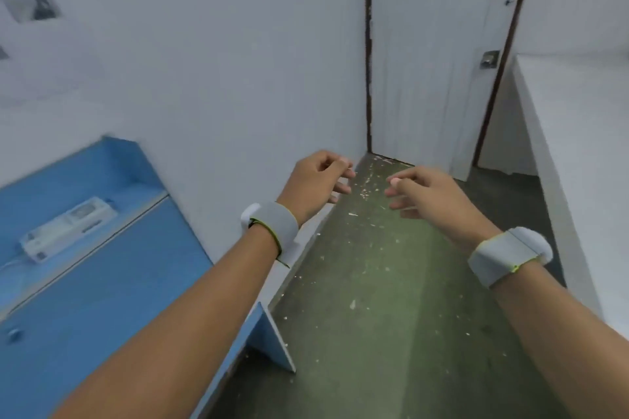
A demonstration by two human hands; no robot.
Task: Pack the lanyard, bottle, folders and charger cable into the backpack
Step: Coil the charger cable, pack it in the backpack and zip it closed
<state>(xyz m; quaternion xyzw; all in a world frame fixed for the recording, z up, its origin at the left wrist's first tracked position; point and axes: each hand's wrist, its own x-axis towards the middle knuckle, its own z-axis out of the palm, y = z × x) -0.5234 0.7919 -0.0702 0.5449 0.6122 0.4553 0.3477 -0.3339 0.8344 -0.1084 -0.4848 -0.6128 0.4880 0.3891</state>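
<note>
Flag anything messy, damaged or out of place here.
White flecks litter the green floor, thickest near the door, like chipped paint or plaster. Its left edge looks dark and worn. The left hand and right hand hold nothing.

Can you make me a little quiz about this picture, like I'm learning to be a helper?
1. True or false: the left hand is gripping something.
2. What colour is the bench beside the left arm? A red, B blue, C yellow.
3. Fill in: the white box lies on the ____.

Key:
1. False. The left hand and the right hand both hold nothing.
2. B.
3. Bench.
</note>
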